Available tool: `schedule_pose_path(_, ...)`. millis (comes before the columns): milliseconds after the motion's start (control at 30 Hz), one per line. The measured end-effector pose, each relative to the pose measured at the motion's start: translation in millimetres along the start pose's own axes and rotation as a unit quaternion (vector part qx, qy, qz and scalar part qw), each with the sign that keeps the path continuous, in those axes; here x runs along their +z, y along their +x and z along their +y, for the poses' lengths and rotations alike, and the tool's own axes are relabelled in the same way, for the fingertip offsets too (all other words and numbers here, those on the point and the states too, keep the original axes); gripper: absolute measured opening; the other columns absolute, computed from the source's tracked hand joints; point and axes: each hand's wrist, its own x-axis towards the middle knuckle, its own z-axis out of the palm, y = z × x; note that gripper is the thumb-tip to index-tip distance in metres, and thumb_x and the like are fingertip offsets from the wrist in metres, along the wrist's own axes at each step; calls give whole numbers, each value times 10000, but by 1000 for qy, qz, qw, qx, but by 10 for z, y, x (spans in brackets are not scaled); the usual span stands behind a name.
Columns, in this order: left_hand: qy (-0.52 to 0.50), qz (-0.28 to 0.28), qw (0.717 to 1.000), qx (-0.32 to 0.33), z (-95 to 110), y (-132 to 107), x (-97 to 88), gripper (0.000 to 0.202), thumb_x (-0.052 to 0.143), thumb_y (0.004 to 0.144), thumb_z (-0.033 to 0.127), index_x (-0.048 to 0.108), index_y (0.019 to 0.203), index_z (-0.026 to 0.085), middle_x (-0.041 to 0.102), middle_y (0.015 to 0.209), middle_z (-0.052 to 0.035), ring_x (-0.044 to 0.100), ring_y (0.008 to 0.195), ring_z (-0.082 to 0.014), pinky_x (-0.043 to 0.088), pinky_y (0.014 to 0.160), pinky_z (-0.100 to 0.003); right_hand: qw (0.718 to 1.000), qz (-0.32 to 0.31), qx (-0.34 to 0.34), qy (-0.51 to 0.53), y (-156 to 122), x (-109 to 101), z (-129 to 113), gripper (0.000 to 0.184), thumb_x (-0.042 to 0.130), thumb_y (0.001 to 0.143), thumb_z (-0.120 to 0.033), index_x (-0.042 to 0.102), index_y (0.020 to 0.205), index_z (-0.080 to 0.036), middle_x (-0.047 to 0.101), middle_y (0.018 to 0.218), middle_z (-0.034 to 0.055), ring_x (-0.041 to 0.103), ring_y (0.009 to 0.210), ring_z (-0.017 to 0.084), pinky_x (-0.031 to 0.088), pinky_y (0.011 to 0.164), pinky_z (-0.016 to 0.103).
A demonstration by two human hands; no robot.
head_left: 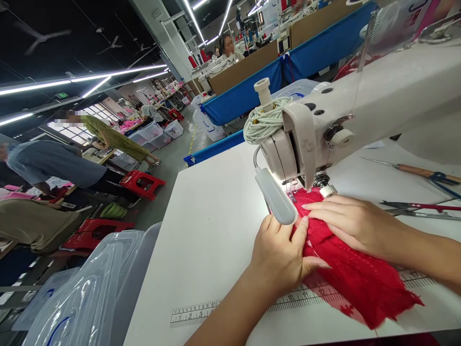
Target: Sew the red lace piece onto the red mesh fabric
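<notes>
A piece of red lace fabric (356,274) runs from the needle area of a white sewing machine (324,129) toward the table's front edge. My left hand (277,254) is curled at the fabric's left edge, its thumb stretched over the cloth and some fingertips hidden behind a grey lamp head (277,197). Flat on top of the fabric, fingers outstretched toward the presser foot (291,194), lies my right hand (356,221). The lamp lights the cloth at the needle. A paler, sheer red layer shows under the fabric's lower left side.
A printed ruler scale (194,315) crosses the white table (201,230). Right of the machine lie a wooden-handled awl (414,169) and red-handled scissors (418,207). Clear plastic bins (90,283) stand at the left, with red stools (144,183) and several people beyond.
</notes>
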Motion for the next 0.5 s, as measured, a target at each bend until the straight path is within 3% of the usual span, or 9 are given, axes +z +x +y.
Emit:
schedule_pose_path(300, 41, -25, 999, -8, -64, -8, 20, 737, 298, 1044, 673, 674, 1321, 102, 690, 1257, -169, 591, 1019, -282, 515, 884, -398, 1000, 4, 13, -3, 77, 0, 18, 390, 371, 966, -69, 710, 1128, -175, 741, 1204, 98, 685, 1035, 223, 610, 878, 349)
schedule_pose_path(500, 58, -49, 997, -8, -104, 0, 30, 732, 309, 1039, 684, 626, 1386, 124, 658, 1352, -156, 599, 1140, -307, 477, 1008, -444, 1000, 0, 16, -2, 150, -23, 46, 372, 391, 975, -77, 709, 1151, -155, 749, 1199, 102, 707, 1028, 214, 616, 857, 329)
